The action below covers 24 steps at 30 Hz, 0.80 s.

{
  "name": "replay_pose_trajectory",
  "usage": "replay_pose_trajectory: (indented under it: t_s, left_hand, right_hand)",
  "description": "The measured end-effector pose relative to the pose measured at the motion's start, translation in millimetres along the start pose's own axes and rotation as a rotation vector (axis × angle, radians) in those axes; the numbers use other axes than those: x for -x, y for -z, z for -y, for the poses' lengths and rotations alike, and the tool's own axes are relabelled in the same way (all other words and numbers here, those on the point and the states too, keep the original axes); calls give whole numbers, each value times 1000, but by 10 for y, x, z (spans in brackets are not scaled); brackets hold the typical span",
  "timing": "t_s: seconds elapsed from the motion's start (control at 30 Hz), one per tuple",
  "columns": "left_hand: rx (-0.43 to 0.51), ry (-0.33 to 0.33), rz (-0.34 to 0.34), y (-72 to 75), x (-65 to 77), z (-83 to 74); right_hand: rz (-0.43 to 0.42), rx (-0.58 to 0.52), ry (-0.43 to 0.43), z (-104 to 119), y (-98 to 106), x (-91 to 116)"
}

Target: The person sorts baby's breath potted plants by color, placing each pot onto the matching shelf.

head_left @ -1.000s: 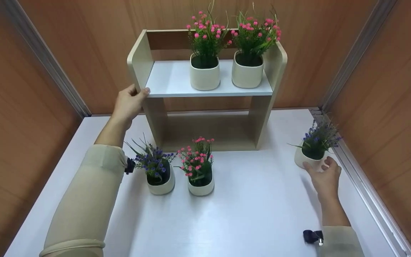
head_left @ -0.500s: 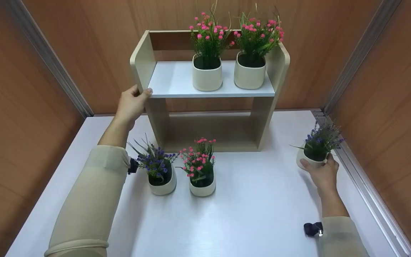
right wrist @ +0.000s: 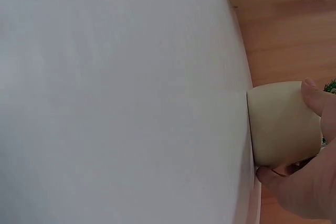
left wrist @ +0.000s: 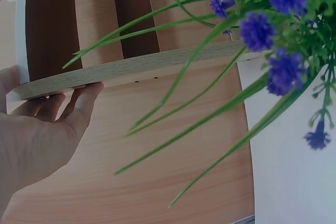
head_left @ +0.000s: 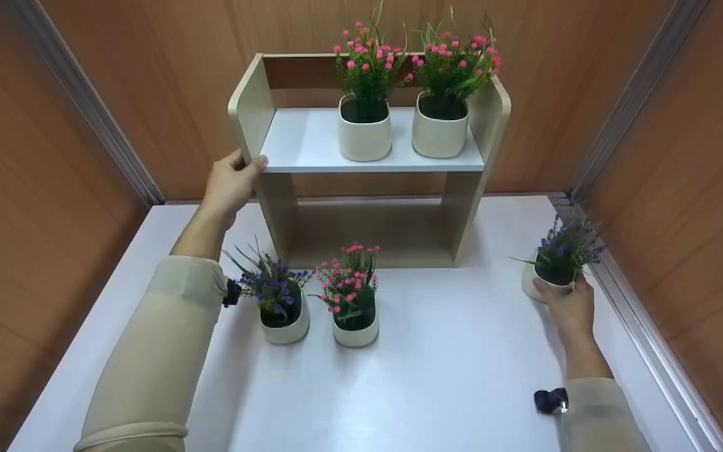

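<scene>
My left hand (head_left: 228, 186) grips the left side panel of a small two-tier wooden shelf (head_left: 374, 168), its thumb at the front edge of the white upper board. In the left wrist view, the fingers of my left hand (left wrist: 47, 135) press against the panel's outer face. At the far right, my right hand (head_left: 572, 312) holds a cream pot (head_left: 532, 284) of purple flowers around its near side. The right wrist view shows this pot (right wrist: 283, 124) with its base against the white tabletop, thumb and fingers of my right hand (right wrist: 310, 184) around it.
Two potted pink-flowered plants, one left (head_left: 364, 138) and one right (head_left: 440, 135), stand on the upper board. In front of the shelf are a purple-flowered pot (head_left: 285, 326) and a pink-flowered pot (head_left: 356, 329). Wood-grain walls (head_left: 681, 207) enclose the white table (head_left: 449, 376).
My right hand has moved in from just below the purple-flowered pot and closed around it. The left hand keeps its hold on the shelf. The whole view shifted slightly.
</scene>
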<state>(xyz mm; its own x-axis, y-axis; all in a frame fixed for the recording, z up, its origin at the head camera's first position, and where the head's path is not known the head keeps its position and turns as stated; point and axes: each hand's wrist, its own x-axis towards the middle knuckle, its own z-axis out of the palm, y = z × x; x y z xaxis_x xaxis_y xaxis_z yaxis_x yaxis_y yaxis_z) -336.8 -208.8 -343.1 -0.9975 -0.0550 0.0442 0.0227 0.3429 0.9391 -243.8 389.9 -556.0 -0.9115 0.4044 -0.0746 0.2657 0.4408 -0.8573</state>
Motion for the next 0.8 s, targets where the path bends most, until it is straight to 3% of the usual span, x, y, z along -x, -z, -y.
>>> replay_pose_trajectory:
  t_s: [0.53,0.8]
  left_hand:
    - [10,3,-7,-12,-13,17]
    - [6,-1,-3,-13,2,18]
  right_hand:
    - [1,-117,8,1,-59,44]
    - [29,-124,-5,148,-100,159]
